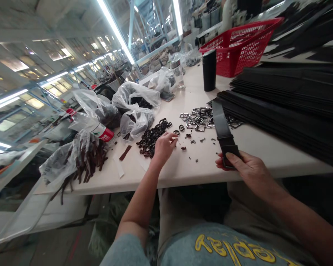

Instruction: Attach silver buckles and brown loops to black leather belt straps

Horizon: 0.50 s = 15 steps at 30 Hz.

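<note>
My right hand (240,164) grips the near end of a black belt strap (223,123), thumb on top, with a dark buckle at that end. The strap's far end reaches up beside the stack of black straps (274,107). My left hand (165,146) is over the table at the right edge of a pile of small dark loops (152,138). Its fingers point right and look slightly apart, near a few loose loops (181,128); nothing shows in them. Beyond the hands lies a heap of metal buckles (198,119).
A red basket (235,46) and a black cylinder (209,70) stand at the back, near a clear bottle (177,74). Plastic bags (137,96) line the left side. Brown strips (90,155) hang over the table's front left edge. Tiny metal bits lie between the hands.
</note>
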Motion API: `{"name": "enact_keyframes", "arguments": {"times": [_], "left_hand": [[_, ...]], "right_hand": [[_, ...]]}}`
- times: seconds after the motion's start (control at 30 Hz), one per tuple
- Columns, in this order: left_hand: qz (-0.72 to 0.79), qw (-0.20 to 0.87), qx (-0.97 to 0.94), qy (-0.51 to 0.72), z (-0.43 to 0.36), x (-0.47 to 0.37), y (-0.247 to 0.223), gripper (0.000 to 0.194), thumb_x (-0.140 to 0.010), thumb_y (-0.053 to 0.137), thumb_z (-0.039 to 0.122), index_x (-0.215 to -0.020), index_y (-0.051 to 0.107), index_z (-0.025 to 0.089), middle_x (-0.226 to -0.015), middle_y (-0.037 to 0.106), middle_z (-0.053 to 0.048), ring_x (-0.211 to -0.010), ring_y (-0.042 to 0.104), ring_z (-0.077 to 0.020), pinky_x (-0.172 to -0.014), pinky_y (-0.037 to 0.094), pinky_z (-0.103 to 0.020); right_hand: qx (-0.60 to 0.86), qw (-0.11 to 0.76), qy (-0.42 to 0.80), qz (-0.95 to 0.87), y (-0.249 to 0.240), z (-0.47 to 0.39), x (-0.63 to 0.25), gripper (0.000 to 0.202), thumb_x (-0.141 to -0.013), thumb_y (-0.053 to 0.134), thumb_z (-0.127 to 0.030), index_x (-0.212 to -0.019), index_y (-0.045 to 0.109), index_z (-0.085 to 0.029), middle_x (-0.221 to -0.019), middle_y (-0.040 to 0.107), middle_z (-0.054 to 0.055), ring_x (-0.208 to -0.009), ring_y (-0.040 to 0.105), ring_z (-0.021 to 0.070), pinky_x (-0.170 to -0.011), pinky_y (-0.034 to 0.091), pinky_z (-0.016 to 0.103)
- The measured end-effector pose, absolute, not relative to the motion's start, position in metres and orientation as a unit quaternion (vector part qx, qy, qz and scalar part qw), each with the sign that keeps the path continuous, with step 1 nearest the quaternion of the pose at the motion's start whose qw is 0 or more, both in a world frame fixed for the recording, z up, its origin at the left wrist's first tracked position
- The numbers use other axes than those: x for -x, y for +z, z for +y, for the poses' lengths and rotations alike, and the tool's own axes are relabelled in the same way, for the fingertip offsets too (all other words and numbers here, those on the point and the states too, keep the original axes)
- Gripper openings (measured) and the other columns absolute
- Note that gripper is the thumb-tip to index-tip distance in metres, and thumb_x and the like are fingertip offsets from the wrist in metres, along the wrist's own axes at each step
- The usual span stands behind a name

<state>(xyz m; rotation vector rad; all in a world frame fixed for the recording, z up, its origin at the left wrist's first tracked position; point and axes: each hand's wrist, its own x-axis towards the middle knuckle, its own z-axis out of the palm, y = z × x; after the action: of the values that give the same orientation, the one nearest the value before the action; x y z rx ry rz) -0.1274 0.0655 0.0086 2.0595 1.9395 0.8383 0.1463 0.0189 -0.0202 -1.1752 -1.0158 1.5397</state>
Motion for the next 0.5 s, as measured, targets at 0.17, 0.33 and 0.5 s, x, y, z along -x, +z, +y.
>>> {"name": "enact_keyframes", "arguments": {"times": [0.17, 0.33, 0.5], "left_hand": [[0.666, 0.065, -0.718, 0.189, 0.112, 0.132, 0.002, 0.019, -0.082, 0.07, 0.011, -0.097, 0.079, 0.018, -0.109, 0.073, -0.01, -0.106, 0.068, -0.0235, -0.101, 0.047, -0.033], [0.666, 0.102, -0.71, 0.205, 0.125, 0.134, -0.001, 0.014, -0.076, 0.072, 0.008, -0.081, 0.079, 0.019, -0.091, 0.075, -0.009, -0.095, 0.069, -0.0239, -0.096, 0.049, -0.035], [0.639, 0.179, -0.696, 0.273, 0.105, 0.115, -0.001, 0.012, -0.086, 0.065, 0.021, -0.088, 0.075, 0.015, -0.079, 0.074, -0.007, -0.081, 0.071, -0.0202, -0.08, 0.054, -0.032]], "right_hand": [[0.474, 0.456, 0.62, -0.428, -0.02, 0.018, -0.145, 0.066, -0.058, 0.079, -0.077, -0.088, 0.073, -0.019, -0.077, 0.077, 0.005, -0.07, 0.074, 0.0188, -0.072, 0.064, 0.03], [0.469, 0.45, 0.613, -0.448, -0.023, 0.02, -0.145, 0.067, -0.06, 0.076, -0.08, -0.088, 0.073, -0.019, -0.076, 0.077, 0.006, -0.07, 0.074, 0.0193, -0.071, 0.064, 0.032], [0.467, 0.433, 0.607, -0.476, -0.025, 0.021, -0.146, 0.07, -0.062, 0.072, -0.082, -0.089, 0.073, -0.018, -0.076, 0.077, 0.007, -0.066, 0.073, 0.0194, -0.063, 0.061, 0.03]]}}
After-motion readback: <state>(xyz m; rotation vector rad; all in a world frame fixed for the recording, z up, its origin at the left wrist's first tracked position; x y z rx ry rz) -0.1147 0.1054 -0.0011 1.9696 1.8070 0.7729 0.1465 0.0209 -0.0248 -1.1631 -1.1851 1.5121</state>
